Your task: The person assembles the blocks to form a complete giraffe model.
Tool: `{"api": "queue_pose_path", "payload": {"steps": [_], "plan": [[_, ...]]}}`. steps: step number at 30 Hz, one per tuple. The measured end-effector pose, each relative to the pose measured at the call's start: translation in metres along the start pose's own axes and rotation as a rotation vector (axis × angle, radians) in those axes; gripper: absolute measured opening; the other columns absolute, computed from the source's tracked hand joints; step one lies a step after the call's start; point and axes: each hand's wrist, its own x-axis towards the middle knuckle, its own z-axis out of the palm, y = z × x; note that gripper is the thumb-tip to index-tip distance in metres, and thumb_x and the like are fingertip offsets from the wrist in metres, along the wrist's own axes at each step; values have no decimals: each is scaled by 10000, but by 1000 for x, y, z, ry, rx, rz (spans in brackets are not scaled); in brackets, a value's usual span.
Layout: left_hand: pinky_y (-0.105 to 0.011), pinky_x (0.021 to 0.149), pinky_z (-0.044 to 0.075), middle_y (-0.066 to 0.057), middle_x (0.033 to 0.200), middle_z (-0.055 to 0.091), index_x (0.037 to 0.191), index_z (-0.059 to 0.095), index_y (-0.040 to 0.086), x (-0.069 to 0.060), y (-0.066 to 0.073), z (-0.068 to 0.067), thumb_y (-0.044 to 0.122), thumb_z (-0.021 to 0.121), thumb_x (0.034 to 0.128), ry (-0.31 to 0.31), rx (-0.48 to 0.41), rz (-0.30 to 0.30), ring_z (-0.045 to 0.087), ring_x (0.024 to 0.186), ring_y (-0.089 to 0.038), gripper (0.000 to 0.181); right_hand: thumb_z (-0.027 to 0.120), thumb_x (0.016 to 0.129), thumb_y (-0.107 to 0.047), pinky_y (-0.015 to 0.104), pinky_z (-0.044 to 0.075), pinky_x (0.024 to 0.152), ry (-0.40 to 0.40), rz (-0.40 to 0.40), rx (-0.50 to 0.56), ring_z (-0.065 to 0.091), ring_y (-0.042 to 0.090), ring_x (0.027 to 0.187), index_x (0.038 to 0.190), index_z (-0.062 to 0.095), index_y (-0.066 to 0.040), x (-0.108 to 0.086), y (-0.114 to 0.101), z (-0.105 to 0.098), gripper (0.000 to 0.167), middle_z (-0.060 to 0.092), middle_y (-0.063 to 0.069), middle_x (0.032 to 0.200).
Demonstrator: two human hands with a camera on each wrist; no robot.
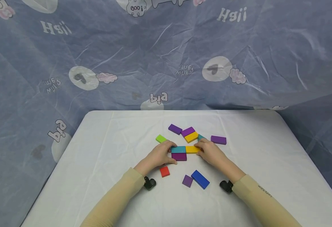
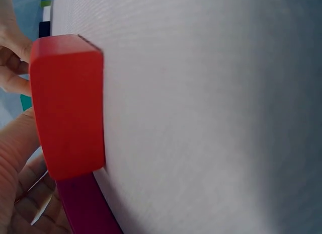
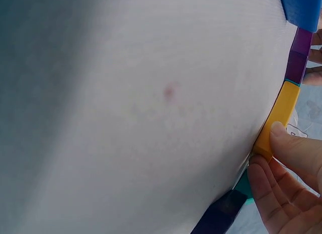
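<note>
In the head view my left hand (image 1: 161,154) spans the left ends of a teal block (image 1: 178,149) and a purple block (image 1: 179,156), which lie long side to long side. Its index finger is at the teal block's far edge, its thumb by the purple one's near edge. My right hand (image 1: 212,152) pinches the right end of a yellow block (image 1: 192,149), whose left end meets the teal block. The right wrist view shows thumb and fingers on that yellow block (image 3: 279,118). In the left wrist view a red block (image 2: 68,110) partly hides my left hand (image 2: 17,153).
Nearer me lie the red block (image 1: 164,171), a small purple block (image 1: 187,181) and a blue block (image 1: 200,179). Beyond the hands are a green block (image 1: 160,138), another yellow block (image 1: 191,137), a teal piece (image 1: 201,137) and several purple blocks, one (image 1: 218,140) at right.
</note>
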Motion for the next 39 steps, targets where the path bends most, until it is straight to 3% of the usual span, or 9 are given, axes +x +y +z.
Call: {"api": "queue_pose_path", "payload": {"steps": [7,19,25,31,39], "plan": [[-254,866,497,-8,1148,607,1296,586,113,0,1,-1,329,867,751,-2,7,1,528,943,-130,651,757,853,-69,361,580,833,-4,10,0,566,192,823,1161,698,19,0,-2,-2,326,660,128,1041],[-251,880,498,-3,1151,609,1297,584,117,1,0,-1,334,860,760,0,16,6,528,948,-123,641,755,839,-82,356,592,732,81,53,-20,613,191,764,1080,723,18,-17,-11,-15,263,685,126,961],[-240,878,499,0,1153,609,1299,586,118,1,0,1,332,861,759,0,15,-2,528,944,-116,643,773,834,-141,338,575,749,-41,121,-5,567,149,771,1046,738,-41,-37,-22,-21,236,657,44,880],[-238,871,496,0,1142,611,1295,588,116,1,0,1,333,861,759,2,23,5,526,936,-115,640,845,765,-262,282,533,716,-195,116,18,531,103,777,976,723,-117,-64,-34,-20,284,608,-44,830],[-245,860,492,-2,1125,606,1290,591,111,1,0,1,333,865,753,6,19,6,524,929,-117,643,894,691,-309,251,470,663,-195,142,17,471,93,744,1013,686,-108,-83,-40,-9,432,524,-50,806]]}}
